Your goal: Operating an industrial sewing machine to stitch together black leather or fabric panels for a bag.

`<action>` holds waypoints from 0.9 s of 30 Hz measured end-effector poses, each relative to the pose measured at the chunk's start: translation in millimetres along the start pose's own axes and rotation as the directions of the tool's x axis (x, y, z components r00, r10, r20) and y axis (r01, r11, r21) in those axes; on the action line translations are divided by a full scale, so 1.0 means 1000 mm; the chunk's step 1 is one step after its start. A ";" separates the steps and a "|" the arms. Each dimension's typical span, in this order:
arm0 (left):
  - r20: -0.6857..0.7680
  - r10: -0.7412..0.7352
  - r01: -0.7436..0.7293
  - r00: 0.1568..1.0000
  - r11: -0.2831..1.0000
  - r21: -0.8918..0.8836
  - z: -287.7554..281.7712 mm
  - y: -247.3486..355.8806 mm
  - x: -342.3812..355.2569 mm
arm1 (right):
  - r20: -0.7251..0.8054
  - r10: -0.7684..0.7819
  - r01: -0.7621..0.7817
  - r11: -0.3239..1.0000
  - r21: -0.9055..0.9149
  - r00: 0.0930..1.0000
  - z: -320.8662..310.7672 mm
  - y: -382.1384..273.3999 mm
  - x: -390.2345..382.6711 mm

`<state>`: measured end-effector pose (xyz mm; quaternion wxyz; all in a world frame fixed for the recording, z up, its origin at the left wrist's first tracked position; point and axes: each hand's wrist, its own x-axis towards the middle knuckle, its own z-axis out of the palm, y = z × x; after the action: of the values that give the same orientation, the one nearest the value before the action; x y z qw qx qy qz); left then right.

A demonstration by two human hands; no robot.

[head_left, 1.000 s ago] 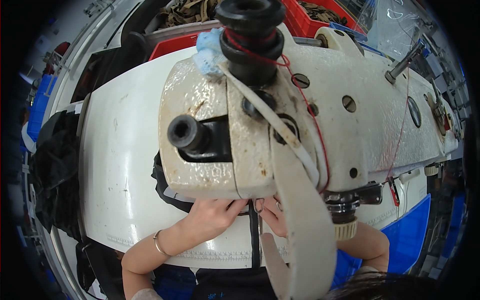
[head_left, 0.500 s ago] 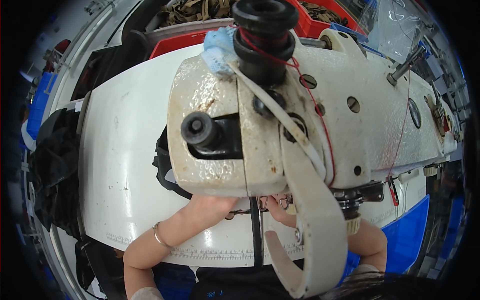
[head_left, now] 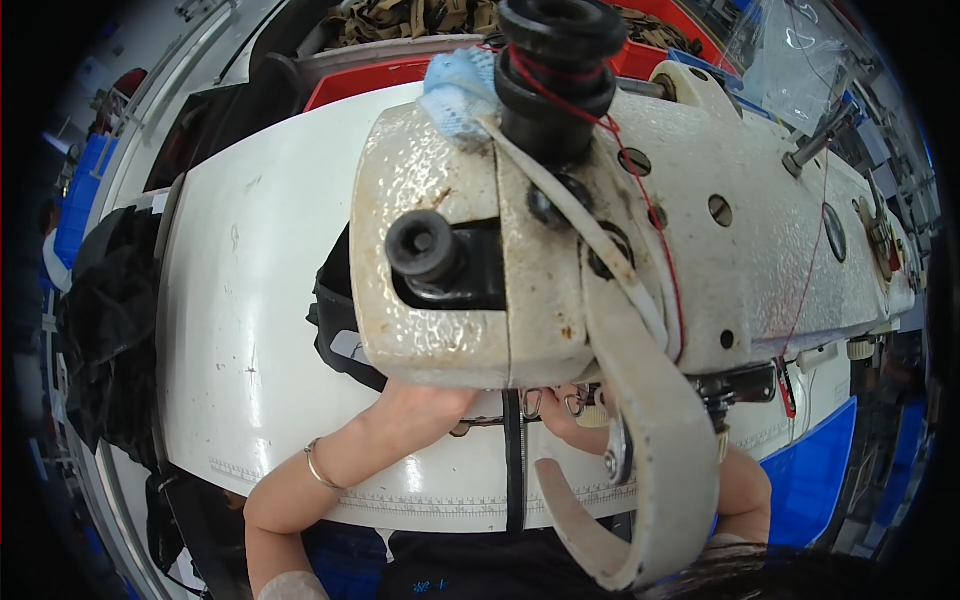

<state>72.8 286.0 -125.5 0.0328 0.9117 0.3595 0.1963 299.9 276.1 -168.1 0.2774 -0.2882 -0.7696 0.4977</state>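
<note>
A cream-coloured sewing machine head (head_left: 430,340) fills the middle of the view and covers the needle area. My left hand (head_left: 425,408) reaches under its left end, a bracelet on the wrist; its fingers are hidden behind the machine. Partly behind the machine's curved lever (head_left: 675,470), my right hand (head_left: 575,428) is near the metal thread guides, its fingers mostly out of sight. Black fabric (head_left: 340,320) shows beyond my left hand at the machine's left side. A narrow black strip (head_left: 515,470) runs from under the machine toward me over the table's front edge.
The white table (head_left: 260,300) has a ruler scale along its front edge. Black cloth (head_left: 110,330) is heaped at the left. Red bins (head_left: 375,80) with brown pieces stand behind. A blue tray (head_left: 820,475) sits at the right. Red thread (head_left: 660,240) runs over the machine.
The view has shifted slightly, so the machine appears a little farther right. More of the black fabric shows at its left. Both hands stay under the machine with little visible movement.
</note>
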 end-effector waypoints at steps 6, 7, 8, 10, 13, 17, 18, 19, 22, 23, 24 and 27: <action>-0.043 0.017 -0.017 0.999 1.000 0.017 0.000 0.001 -0.002 | 0.097 -0.194 0.211 0.748 -0.630 0.976 -0.018 -0.011 0.000; -0.045 0.019 -0.019 0.999 1.000 0.012 0.002 0.002 -0.001 | -0.006 -0.143 0.130 0.915 -0.381 0.990 -0.026 -0.018 0.001; -0.070 0.019 -0.017 0.997 0.999 0.027 0.004 0.002 0.001 | -0.006 -0.139 0.126 0.915 -0.384 0.990 -0.025 -0.016 -0.001; -0.094 0.021 -0.017 0.995 0.999 0.051 0.001 0.003 0.004 | 0.145 0.019 0.109 0.567 -0.817 0.989 -0.020 -0.013 -0.002; -0.022 -0.008 0.008 1.000 1.000 0.007 -0.002 0.001 0.002 | -0.019 -0.407 0.098 0.265 -0.959 0.913 -0.030 -0.050 0.014; -0.101 -0.044 0.043 0.994 0.999 -0.010 -0.011 0.013 0.009 | 0.021 -0.599 0.247 0.297 -0.923 0.801 -0.040 -0.057 0.033; -0.103 -0.044 0.044 0.994 0.999 -0.004 -0.017 0.017 0.008 | 0.023 -0.604 0.250 0.294 -0.923 0.797 -0.039 -0.044 0.030; -0.084 -0.015 0.026 0.996 0.990 0.139 -0.026 0.025 0.008 | 0.356 -0.546 0.440 0.026 -0.898 0.758 -0.039 -0.019 0.019; -0.031 0.084 -0.067 0.996 0.926 0.371 -0.036 0.035 0.004 | 0.599 -0.440 0.624 -0.107 -0.774 0.668 -0.030 -0.020 0.013; -0.001 0.088 -0.080 0.996 0.911 0.403 -0.035 0.039 0.000 | 0.552 -0.480 0.628 -0.005 -0.778 0.682 -0.026 -0.030 0.016; 0.031 0.091 -0.095 0.995 0.896 0.435 -0.034 0.042 -0.004 | 0.552 -0.484 0.627 -0.009 -0.779 0.679 -0.024 -0.035 0.020; -0.022 -0.058 0.061 0.998 0.982 0.181 -0.034 0.037 -0.002 | 0.498 -0.536 0.621 0.064 -0.781 0.682 -0.025 -0.047 0.030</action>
<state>82.4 254.6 -87.4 -0.0474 0.8981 0.4031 0.1693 289.2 296.8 -111.5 0.2096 -0.0401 -0.9629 -0.1654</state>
